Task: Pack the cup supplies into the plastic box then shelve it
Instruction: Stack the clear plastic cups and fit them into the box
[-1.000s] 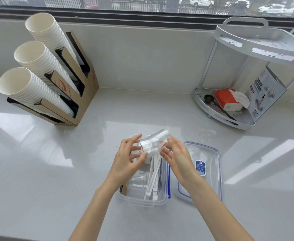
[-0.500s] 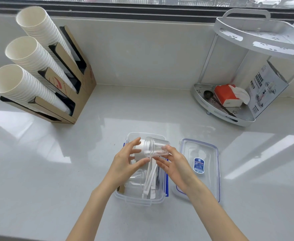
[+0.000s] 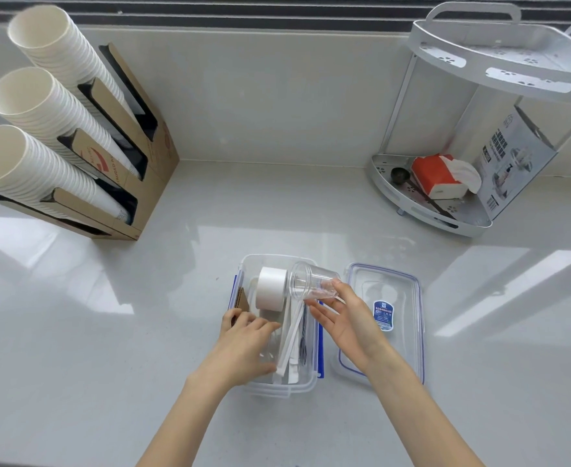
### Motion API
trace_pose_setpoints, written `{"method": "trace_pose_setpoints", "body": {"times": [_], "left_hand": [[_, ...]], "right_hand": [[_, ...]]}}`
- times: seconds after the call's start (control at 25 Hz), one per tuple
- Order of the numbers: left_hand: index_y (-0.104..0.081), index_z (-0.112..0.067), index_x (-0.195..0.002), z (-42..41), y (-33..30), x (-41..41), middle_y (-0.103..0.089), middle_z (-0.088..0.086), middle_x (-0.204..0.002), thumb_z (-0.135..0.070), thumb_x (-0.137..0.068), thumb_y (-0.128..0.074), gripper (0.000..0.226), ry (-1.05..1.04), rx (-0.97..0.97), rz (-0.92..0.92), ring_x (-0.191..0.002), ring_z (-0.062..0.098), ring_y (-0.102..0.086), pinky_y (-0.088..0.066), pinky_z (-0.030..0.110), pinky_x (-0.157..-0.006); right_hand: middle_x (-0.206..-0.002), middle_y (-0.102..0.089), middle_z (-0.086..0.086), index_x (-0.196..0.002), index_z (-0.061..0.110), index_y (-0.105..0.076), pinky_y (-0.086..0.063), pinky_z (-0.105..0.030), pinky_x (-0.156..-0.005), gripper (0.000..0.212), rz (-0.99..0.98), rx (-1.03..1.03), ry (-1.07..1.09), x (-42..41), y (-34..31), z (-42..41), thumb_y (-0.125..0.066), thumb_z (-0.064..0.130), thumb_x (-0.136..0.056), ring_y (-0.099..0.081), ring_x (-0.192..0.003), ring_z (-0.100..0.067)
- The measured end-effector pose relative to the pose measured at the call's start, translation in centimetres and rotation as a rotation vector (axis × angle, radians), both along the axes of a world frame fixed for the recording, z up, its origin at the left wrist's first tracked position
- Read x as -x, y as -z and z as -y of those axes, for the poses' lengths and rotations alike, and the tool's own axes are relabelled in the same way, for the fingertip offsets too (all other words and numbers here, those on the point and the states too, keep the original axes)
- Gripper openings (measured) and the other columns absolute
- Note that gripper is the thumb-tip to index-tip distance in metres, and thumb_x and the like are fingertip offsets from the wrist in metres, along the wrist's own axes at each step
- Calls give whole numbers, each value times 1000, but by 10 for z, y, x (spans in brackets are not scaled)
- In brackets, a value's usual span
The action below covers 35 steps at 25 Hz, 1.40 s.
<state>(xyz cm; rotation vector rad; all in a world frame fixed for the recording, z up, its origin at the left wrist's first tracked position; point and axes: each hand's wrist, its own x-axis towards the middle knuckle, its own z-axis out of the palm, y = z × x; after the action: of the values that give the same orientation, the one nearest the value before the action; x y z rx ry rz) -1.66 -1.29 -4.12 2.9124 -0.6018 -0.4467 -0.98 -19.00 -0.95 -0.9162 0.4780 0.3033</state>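
Currently the clear plastic cup [image 3: 312, 281] lies on its side over the far right part of the open plastic box [image 3: 279, 387], its long axis running left to right, mouth toward the left and base toward the right hand [image 3: 343, 320]. That hand is the nearer one: its fingertips [image 3: 335, 283] touch the base end of the cup, palm turned up, fingers [image 3: 318, 315] spread fairly wide and cradling rather than clamping it. The left hand [image 3: 243, 348] sits at the near left of the box, fingers loosely curled and reaching in toward the white wrapped sticks [image 3: 291, 338]; whether they grip anything cannot be told. A white paper cup [image 3: 270, 288] rests on its side in the box just left of the clear one. The lid [image 3: 383, 318] lies flat on the counter [image 3: 109, 332] just right of the box, not fitted. The cup appears to need only lowering into the box, and packing looks nearly done; the shelf rack [image 3: 446, 210] stands well apart at the far right.
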Motion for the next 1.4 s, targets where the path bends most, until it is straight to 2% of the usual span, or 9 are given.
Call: {"method": "trace_pose_setpoints", "body": {"times": [0.12,0.24,0.4,0.52,0.72,0.96,1.16,1.28,1.4], "left_hand": [[-34,-27,-134,1,-3,-3,-47,-9,-136,-43,-79,-54,60,-70,73,-5,-126,14,-37,1,26,-99],[-36,-27,-133,-1,-14,-7,-50,-10,-134,-46,-77,-59,63,-141,221,-10,-123,11,-43,-16,27,-105],[-48,-18,-124,-6,-39,-13,-59,-7,-118,-25,-72,-72,58,-333,716,74,-105,8,-54,-40,19,-90],[-50,-31,-110,-5,-53,-14,-58,-18,-105,-22,-70,-72,47,-417,1027,99,-95,-10,-57,-48,9,-84],[-48,-37,-99,9,-59,-12,-56,-12,-110,-34,-61,-71,44,-434,1274,-14,-97,-10,-58,-51,8,-83],[-48,-40,-100,19,-47,-9,-54,-20,-108,-33,-63,-71,44,-395,1193,-52,-100,-17,-50,-45,4,-82],[-49,-43,-99,16,-49,-11,-57,-20,-106,-32,-68,-69,38,-426,1220,-98,-92,-13,-57,-49,6,-74],[-53,-37,-102,7,-50,-15,-60,-17,-99,-23,-76,-69,33,-453,1147,-45,-84,-16,-59,-46,2,-69],[-59,-25,-111,-5,-48,-17,-58,-20,-97,-24,-77,-67,35,-465,975,22,-78,-4,-61,-45,0,-68]], "right_hand": [[-89,-62,-11,-87,12,-58,-57,-19,-67,17,-5,-11,9,0,2,1,-47,24,-91,-64,-81,-19],[-88,-62,-9,-86,12,-59,-57,-18,-66,17,-17,-10,22,0,2,2,-47,24,-91,-64,-80,-18],[-84,-64,-8,-80,14,-60,-57,-19,-65,20,-20,-13,58,2,-1,3,-46,23,-92,-65,-78,-18],[-84,-65,-9,-80,15,-59,-57,-20,-66,19,-29,-12,62,3,-4,1,-46,22,-92,-65,-77,-18],[-87,-66,-10,-88,14,-60,-57,-21,-71,17,-39,-44,-7,5,-4,-7,-46,24,-91,-70,-71,-14],[-75,-72,-7,-91,12,-60,-57,-21,-67,23,-36,-130,-92,7,-9,-14,-45,29,-91,-70,-68,-13],[-84,-75,-5,-102,14,-62,-54,-23,-72,32,-31,-78,-279,8,-9,-14,-38,34,-93,-71,-80,-14],[-98,-71,-6,-106,15,-60,-52,-23,-78,33,2,224,-434,7,-7,-17,-34,33,-95,-68,-88,-14],[-120,-60,-2,-122,21,-50,-49,-25,-88,34,183,646,-415,3,-4,-19,-50,31,-90,-59,-104,-12]]}}
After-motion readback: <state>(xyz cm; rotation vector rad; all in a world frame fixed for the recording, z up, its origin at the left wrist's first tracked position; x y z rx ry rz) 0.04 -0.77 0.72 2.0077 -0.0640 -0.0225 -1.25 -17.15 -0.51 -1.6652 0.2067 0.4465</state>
